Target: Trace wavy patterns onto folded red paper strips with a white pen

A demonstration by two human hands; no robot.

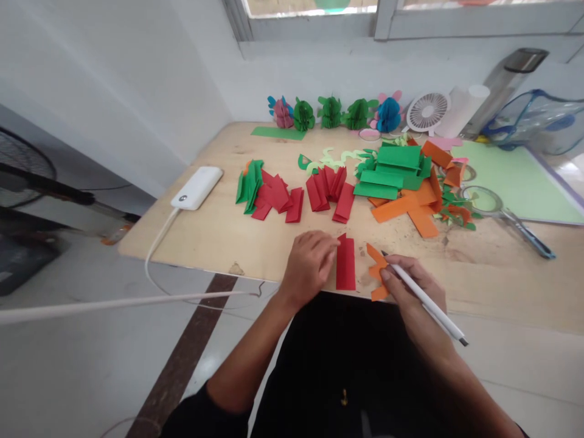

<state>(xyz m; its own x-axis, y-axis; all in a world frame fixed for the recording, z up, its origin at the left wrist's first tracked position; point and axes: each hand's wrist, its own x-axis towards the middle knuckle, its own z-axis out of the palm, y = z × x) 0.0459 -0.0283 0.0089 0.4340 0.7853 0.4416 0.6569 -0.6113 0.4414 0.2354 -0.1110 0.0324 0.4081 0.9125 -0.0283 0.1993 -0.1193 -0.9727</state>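
Note:
My left hand (308,264) rests at the table's front edge, fingers curled together, their tips at the left edge of a folded red paper strip (345,264). A white pen (431,304) lies in my right hand (417,289), its dark tip pointing up and to the left. Between the thumb and fingers of that same hand is an orange paper cutout (375,269) with several prongs, just right of the red strip. The palm side of my left hand is hidden.
Folded red papers (276,194), green papers (396,167) and orange papers (422,213) lie across the table. Paper honeycomb figures (331,112) stand along the wall. A power bank (197,188) is at left; a craft knife (529,234), tape roll (481,199) and small fan (427,112) are at right.

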